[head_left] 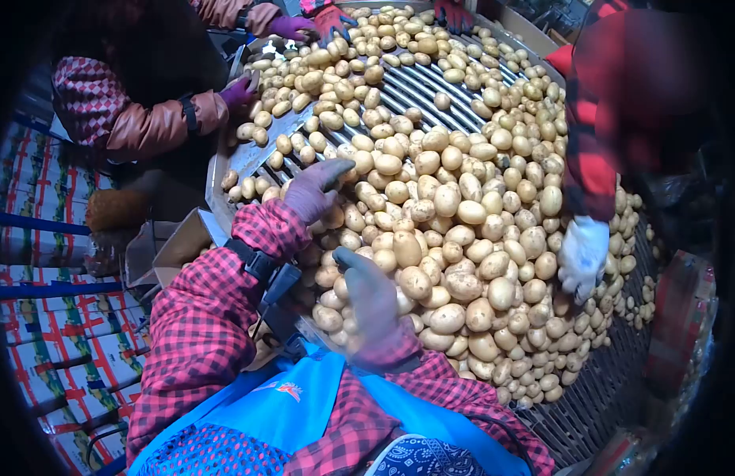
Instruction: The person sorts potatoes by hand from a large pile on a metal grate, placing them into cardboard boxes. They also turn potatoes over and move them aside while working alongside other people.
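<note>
A big heap of pale yellow potatoes (462,280) lies in front of me. My left hand (313,190), in a purple glove with grey fingertips, is over the heap's left side. Its fingers stretch to the right, thumb apart, with potatoes just under and beside them. Nearer to my body, my right hand (369,295) hovers at the near edge of the heap in a similar glove. Motion smears it, and one grey fingertip points up and left. Whether it holds anything I cannot make out.
Metal bars (431,95) of the sorting table show between potatoes. Around it, co-workers' hands wear a white glove (583,258), purple gloves (239,93) and red-blue gloves (332,24). An opened cardboard box (181,246) stands left; stacked printed cartons (58,341) lie beyond it.
</note>
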The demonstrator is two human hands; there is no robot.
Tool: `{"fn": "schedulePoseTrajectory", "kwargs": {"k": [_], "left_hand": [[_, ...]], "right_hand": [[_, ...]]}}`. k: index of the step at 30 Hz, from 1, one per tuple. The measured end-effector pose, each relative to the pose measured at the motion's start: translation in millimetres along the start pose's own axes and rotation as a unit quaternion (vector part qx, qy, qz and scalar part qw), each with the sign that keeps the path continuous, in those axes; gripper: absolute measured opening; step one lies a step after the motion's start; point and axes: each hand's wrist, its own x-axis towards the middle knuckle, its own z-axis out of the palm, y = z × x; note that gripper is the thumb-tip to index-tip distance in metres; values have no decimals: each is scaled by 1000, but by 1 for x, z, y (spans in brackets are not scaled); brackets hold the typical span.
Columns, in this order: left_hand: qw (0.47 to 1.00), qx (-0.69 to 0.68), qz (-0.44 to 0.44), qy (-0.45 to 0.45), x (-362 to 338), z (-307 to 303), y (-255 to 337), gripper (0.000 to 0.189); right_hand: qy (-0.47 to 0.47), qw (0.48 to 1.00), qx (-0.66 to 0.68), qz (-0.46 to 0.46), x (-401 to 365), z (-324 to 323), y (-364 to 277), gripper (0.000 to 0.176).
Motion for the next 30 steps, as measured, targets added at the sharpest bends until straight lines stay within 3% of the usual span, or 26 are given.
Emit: {"fn": "schedulePoseTrajectory", "kwargs": {"k": [3, 4, 5, 6, 7, 8, 9, 11, 13, 14, 15, 18, 20, 21, 23, 24, 25, 27, 28, 30], "left_hand": [[995, 55, 18, -75, 5, -4, 10, 50], [987, 112, 46, -102, 4, -1, 19, 36], [962, 182, 76, -190, 9, 4, 23, 28], [933, 256, 77, -240, 9, 17, 19, 21], [940, 206, 7, -272, 8, 20, 25, 19], [942, 245, 50, -223, 3, 37, 6, 19], [933, 252, 35, -253, 1, 47, -8, 21], [953, 238, 146, -119, 0, 31, 16, 17], [923, 279, 120, -236, 5, 31, 8, 15], [935, 130, -20, -330, 12, 29, -8, 27], [926, 166, 92, -327, 13, 24, -4, 31], [960, 70, 44, -266, 10, 15, 24, 36], [935, 170, -79, -301, 13, 15, 61, 39], [934, 168, -83, -304, 16, 16, 72, 39], [895, 170, -144, -386, 32, 8, 93, 42], [878, 165, -135, -429, 39, -8, 116, 45], [878, 166, -134, -429, 39, -4, 104, 45], [877, 160, -34, -451, 42, 7, 73, 42], [892, 59, -124, -431, 42, 16, 70, 38], [880, 31, -124, -457, 42, 21, 60, 37]], "right_hand": [[-8, 1000, 22, 6, 6, -9, 6, 36], [1, 999, 50, 6, 5, -6, 5, 35], [-2, 999, 54, 6, 4, -10, 9, 35], [-1, 993, 101, 69, 2, -20, 16, 35], [-13, 983, 141, 121, 7, -26, 16, 36], [-13, 992, 80, 97, 9, -30, 20, 36], [-16, 997, 18, 68, 15, -33, 25, 37], [-60, 997, -41, 0, 15, -15, 2, 39], [-54, 988, -122, -79, -2, -3, -14, 43], [-59, 989, -113, -81, -1, -6, -11, 45], [-62, 990, -102, -81, 2, -6, -9, 46], [-70, 987, -93, -110, 4, -3, -10, 47], [-70, 985, -83, -136, 3, -3, -7, 48], [-69, 986, -82, -132, 2, -4, -8, 48], [-78, 978, -111, -158, 3, -3, -13, 46], [-70, 980, -112, -149, 2, -4, -12, 47], [-70, 980, -111, -150, 2, -2, -13, 47], [-52, 977, -82, -188, 0, 0, -16, 47], [-59, 979, -69, -181, 2, -2, -15, 47], [-65, 979, -58, -186, 6, -4, -11, 48]]}}
